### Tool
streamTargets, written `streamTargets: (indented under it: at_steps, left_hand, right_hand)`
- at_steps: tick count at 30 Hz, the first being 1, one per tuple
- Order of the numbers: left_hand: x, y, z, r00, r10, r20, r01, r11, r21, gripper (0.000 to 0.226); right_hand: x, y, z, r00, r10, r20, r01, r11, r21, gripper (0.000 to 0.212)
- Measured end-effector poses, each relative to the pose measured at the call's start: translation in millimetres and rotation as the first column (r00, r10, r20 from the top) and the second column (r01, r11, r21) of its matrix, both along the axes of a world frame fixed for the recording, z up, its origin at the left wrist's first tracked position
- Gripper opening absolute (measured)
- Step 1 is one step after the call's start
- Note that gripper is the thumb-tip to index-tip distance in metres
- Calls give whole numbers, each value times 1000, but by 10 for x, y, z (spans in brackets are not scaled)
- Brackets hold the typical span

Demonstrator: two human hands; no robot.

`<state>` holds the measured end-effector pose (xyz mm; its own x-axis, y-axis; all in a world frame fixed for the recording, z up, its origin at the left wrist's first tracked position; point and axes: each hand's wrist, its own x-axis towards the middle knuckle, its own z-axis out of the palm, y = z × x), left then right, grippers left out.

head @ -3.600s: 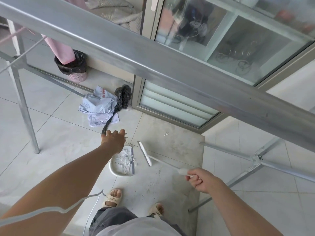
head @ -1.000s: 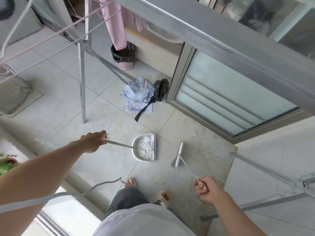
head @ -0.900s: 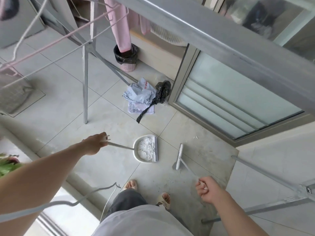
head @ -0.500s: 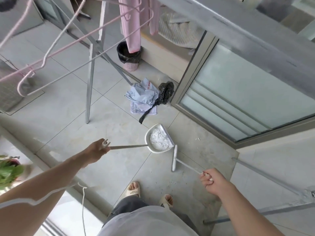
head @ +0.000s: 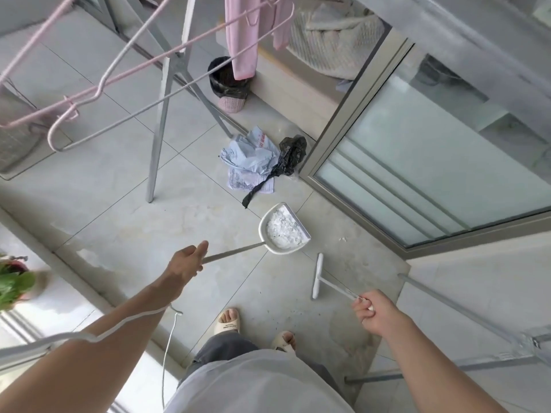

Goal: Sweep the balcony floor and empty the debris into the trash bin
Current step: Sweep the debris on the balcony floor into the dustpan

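My left hand (head: 186, 262) grips the long handle of a white dustpan (head: 283, 229), which is raised off the floor and holds a heap of white debris. My right hand (head: 374, 312) grips the thin handle of a white broom (head: 318, 275), whose head rests on the tiles in front of my feet. A pink trash bin (head: 228, 84) lined with a black bag stands farther off beside the low step. Crumpled paper (head: 249, 158) and a black plastic bag (head: 287, 159) lie on the floor between the dustpan and the bin.
A metal drying rack crosses the view; one leg (head: 158, 129) stands left of the paper and a rail (head: 465, 305) runs low on the right. Pink hangers (head: 98, 84) hang upper left. A sliding glass door (head: 417, 162) is on the right, a potted plant (head: 13, 281) at far left.
My left hand took the dustpan handle and has lifted the loaded pan, carrying it forward toward the paper and bin. The broom moved along to the right in my right hand.
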<state>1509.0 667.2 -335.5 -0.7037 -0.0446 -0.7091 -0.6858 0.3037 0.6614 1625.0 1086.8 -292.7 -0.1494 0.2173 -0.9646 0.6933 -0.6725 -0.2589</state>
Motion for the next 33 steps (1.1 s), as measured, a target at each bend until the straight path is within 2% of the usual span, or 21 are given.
streamTargets:
  at_steps: [4,11,21,28,31,33]
  left_hand:
    - [166,-73,-198,995,34,91,-29,998,-57,40]
    - [466,-277,-449,977,93,191,-58,982,-182,34]
    - [317,-223,-287,988,24,155,-6,993,-117,28]
    - [-153,-15,25,993,-119,16,120,988,-101,47]
    - [-287,213,322,958,-286,-32,275,944,-183,51]
    - [-348,380,514,904,-423,-66,393,880,-267,47]
  right_hand:
    - [55,-18,26,1000,-1,2,1,1000,28,23]
    - [135,-128,82,1000,14,19,-15,999,33,23]
    - [85,-217,120,1000,5,-3,-5,1000,-30,18]
    - [166,-56,126,995,98,12,-98,993,65,15]
    - [149,21,149,990,139,22,-140,982,129,14]
    - [134,83,125,984,170,42,-175,967,187,11]
